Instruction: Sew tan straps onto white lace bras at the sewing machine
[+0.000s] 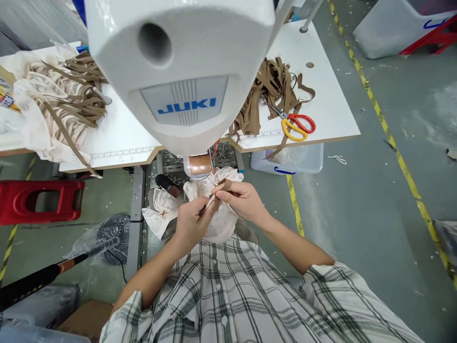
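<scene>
White lace fabric (221, 225) hangs over my lap, below the head of a white sewing machine (185, 52). My left hand (194, 219) pinches the edge of the lace where it meets a brown strip (224, 185). My right hand (243, 200) holds the brown strip between thumb and fingers, close beside my left hand. Just beyond the hands is the machine's arm end with a copper-coloured plate (200, 164). Where exactly strip and lace join is partly hidden by the fingers.
Brown strips (252, 107) lie on the right tabletop, with red-and-yellow-handled scissors (295, 127) at its front edge. Lace pieces with brown strips (53, 105) are piled on the left. A red stool (73, 202) stands at left; a clear bin (307, 159) sits below the right tabletop.
</scene>
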Motion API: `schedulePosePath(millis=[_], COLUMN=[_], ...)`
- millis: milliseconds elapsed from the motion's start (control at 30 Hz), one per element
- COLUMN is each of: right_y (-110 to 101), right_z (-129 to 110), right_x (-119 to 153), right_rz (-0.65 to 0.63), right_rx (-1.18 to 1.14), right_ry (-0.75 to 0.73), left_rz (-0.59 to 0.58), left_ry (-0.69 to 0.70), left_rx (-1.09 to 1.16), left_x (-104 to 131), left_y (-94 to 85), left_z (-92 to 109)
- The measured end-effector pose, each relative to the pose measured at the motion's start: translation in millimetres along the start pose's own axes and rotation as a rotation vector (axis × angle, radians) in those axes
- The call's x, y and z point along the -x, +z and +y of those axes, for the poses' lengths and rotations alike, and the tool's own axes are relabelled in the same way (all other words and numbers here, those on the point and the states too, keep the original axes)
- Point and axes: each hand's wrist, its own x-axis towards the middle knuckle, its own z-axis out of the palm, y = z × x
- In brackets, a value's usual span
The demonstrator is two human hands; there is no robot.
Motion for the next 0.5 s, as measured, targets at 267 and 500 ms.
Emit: schedulePosePath(millis=[267,500], right_y=[3.7,-21.3], right_z=[-11.6,-28.2], right_x=[-16.9,-59.6], right_rz=[0.115,0.017], right_rx=[-0.031,-0.195], right_ry=[-0.053,0.098], left_rz=[0.062,0.148], left_ry=[0.128,0.236], left_rx=[0.132,-0.174], left_x=[-3.8,-20.5], left_y=[4.6,-12.3], left_z=[2.0,-3.3])
